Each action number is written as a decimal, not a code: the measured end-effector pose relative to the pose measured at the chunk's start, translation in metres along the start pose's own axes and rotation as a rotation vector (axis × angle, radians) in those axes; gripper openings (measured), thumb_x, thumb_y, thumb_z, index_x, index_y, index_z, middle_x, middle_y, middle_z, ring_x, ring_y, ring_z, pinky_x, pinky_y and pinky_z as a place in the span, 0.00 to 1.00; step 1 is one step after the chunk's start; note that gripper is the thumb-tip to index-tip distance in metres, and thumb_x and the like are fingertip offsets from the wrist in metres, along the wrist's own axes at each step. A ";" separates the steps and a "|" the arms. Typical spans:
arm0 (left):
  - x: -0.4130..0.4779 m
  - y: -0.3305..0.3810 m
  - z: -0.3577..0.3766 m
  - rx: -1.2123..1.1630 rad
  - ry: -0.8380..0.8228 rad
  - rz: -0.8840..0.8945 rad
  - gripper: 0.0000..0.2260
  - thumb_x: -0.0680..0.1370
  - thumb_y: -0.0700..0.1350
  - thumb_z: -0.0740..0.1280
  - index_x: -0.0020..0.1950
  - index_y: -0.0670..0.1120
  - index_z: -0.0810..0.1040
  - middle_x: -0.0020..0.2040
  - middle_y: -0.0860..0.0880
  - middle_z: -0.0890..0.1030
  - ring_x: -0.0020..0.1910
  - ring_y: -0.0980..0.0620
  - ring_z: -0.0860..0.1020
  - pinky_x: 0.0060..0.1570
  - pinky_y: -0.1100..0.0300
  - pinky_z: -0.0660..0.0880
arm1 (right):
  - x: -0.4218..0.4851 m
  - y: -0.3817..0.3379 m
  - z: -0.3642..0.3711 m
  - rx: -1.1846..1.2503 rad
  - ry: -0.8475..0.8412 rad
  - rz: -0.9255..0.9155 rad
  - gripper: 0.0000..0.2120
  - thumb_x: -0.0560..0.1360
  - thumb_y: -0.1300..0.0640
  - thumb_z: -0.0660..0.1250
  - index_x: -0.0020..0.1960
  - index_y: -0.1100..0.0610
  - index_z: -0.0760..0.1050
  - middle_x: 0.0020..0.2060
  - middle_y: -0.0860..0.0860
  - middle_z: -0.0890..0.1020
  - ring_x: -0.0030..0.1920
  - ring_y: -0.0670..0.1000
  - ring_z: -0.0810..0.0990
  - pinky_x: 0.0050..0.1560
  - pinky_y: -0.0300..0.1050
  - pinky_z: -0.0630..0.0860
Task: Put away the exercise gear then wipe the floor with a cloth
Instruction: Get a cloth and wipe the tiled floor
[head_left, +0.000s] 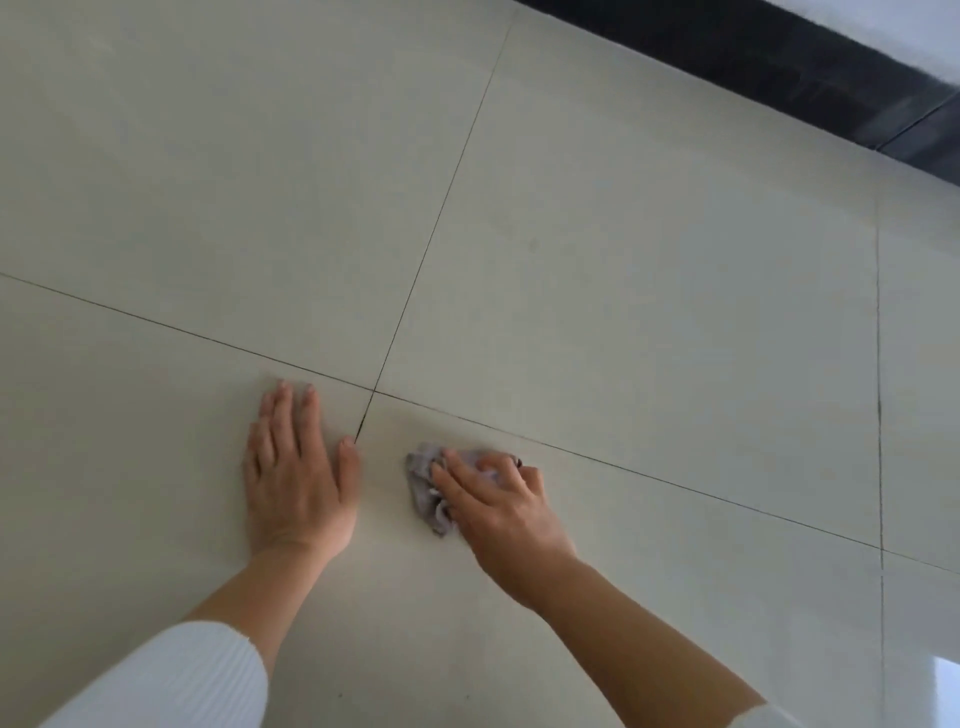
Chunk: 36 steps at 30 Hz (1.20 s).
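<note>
A person is kneeling over a pale tiled floor (623, 260), with two bare hands down on it and one cloth in use. The left hand (298, 478) is lying flat, palm down, its fingers straight and close together and the thumb out to the side, holding nothing; the thumb tip is resting right by a grout line (400, 332). The right hand (501, 512) is pressing down on a single crumpled greyish-lilac cloth (428, 488), its fingers spread and bent over the bundle, holding it against the tile. The cloth is sitting on the floor just to the right of the left hand, apart from it, and just below the point where four tiles are meeting. Three grout lines are showing in all: two crossing near the hands and one running down the right side. One dark skirting band (779, 67) is edging the floor at the top right. A white ribbed sleeve (171, 680) is covering the left forearm.
</note>
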<state>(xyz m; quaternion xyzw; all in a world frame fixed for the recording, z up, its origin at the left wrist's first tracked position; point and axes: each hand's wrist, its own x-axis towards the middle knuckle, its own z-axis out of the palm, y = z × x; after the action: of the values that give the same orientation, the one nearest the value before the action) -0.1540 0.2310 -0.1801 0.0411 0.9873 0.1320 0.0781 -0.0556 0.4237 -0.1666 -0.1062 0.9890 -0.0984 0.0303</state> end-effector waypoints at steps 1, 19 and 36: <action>0.001 0.001 -0.002 -0.004 -0.015 -0.005 0.30 0.76 0.55 0.49 0.74 0.42 0.61 0.76 0.41 0.59 0.75 0.42 0.56 0.70 0.46 0.56 | -0.006 -0.010 -0.001 0.013 -0.044 -0.034 0.28 0.68 0.57 0.73 0.67 0.52 0.73 0.66 0.47 0.76 0.51 0.56 0.77 0.45 0.48 0.74; 0.004 -0.004 0.004 0.034 0.004 0.024 0.28 0.77 0.53 0.51 0.74 0.41 0.61 0.74 0.40 0.62 0.73 0.42 0.61 0.69 0.50 0.55 | 0.180 0.111 -0.035 -0.054 -0.034 0.357 0.29 0.79 0.64 0.59 0.77 0.53 0.54 0.75 0.45 0.59 0.62 0.57 0.63 0.50 0.50 0.65; 0.099 0.052 -0.037 0.123 -0.231 -0.046 0.30 0.81 0.56 0.45 0.77 0.45 0.37 0.76 0.39 0.36 0.76 0.44 0.36 0.74 0.52 0.40 | 0.092 0.167 -0.043 -0.019 -0.017 -0.134 0.36 0.62 0.61 0.78 0.69 0.56 0.71 0.64 0.49 0.78 0.52 0.54 0.73 0.44 0.45 0.78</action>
<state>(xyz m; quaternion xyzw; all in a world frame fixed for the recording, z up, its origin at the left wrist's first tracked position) -0.2541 0.2819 -0.1454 0.0380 0.9786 0.0639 0.1918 -0.1828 0.5722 -0.1615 -0.1735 0.9802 -0.0899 0.0308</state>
